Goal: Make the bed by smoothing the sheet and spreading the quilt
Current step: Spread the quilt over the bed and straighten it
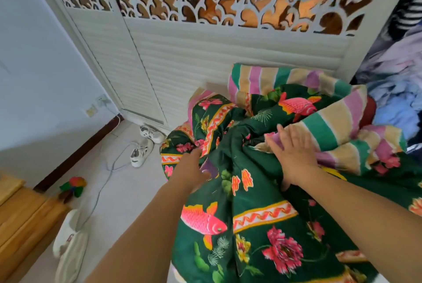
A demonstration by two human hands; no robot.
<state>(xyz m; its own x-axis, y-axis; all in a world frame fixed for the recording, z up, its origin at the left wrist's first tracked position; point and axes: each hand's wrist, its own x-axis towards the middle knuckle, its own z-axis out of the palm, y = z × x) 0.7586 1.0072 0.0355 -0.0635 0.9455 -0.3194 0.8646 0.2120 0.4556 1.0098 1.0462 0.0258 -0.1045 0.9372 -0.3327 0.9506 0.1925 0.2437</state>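
Note:
A dark green quilt (258,186) printed with pink fish and flowers lies bunched in a heap on the bed, its striped pink, beige and teal underside (328,127) turned up at the back and right. My left hand (194,168) reaches into a fold at the quilt's left edge, its fingertips hidden in the fabric. My right hand (294,155) lies flat with fingers spread on the striped underside near the middle of the heap. The sheet is hidden under the quilt.
White louvred wardrobe doors (182,59) with carved panels stand behind the bed. Shoes (146,143), a white cable (109,168), a colourful toy (73,186) and white slippers (70,244) lie on the tiled floor at left. A wooden cabinet (20,214) is lower left; piled clothes (397,91) at right.

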